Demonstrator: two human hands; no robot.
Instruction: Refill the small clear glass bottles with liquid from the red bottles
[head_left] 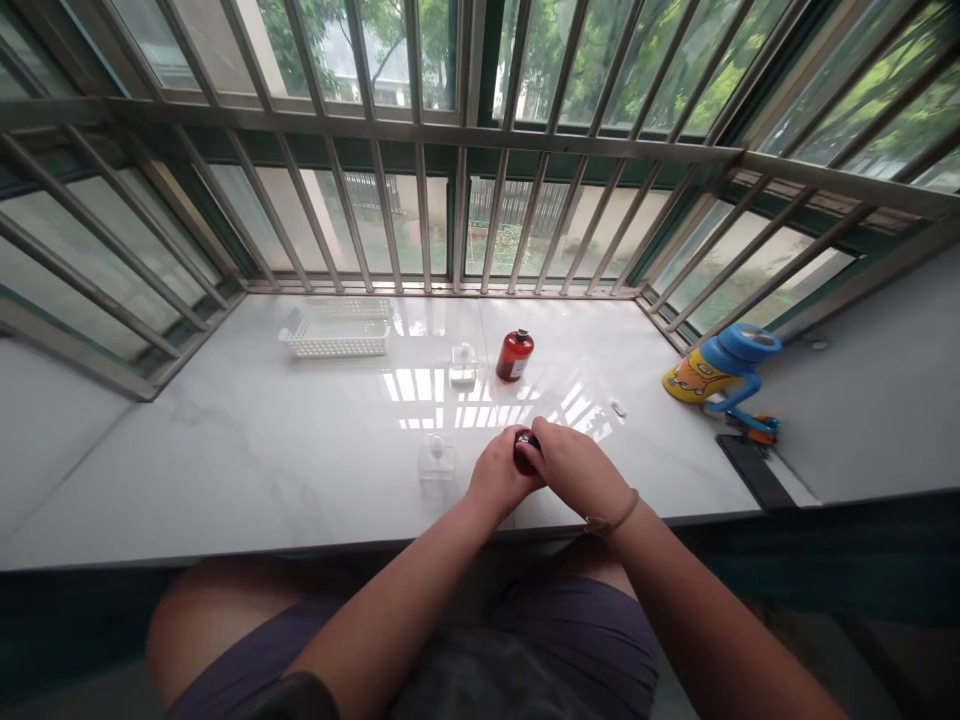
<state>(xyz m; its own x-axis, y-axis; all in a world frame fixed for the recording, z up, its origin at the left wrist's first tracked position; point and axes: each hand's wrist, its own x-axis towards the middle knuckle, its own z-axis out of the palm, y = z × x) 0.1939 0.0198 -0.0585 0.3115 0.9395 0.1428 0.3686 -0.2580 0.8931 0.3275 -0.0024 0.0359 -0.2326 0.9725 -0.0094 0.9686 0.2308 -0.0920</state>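
While the left hand [497, 473] and right hand [576, 467] come together near the front edge of the white marble counter [225, 470], they close around a small dark-red piece [526, 450] - most of it is buried in the fingers, so I can't tell exactly what it is. Looks like the left hand cups it from the side and below while the right hand curls over the top, both gripping rather than just resting on it. There's a thin band on the right wrist [612, 512].

Just left of the hands sits a clear square glass bottle [436, 459], close but not touching. Further back, a second clear square glass bottle [463, 365] stands near an upright reddish-brown bottle [514, 356] with a dark cap and white label. A tiny white item [617, 407] lies off to the right of the hands, and a white plastic basket [335, 330] sits back by the window on the left.

As for progress, all I can really go on is how things lie: both glass bottles and the brown bottle are standing apart on the counter, and the red piece is the only thing in hand - nothing else is being held.

Over on the right, a yellow cartoon cup with a blue lid [720, 365] lies tilted, with a dark phone [754, 470] near it, and steel window bars [450, 140] run behind everything.
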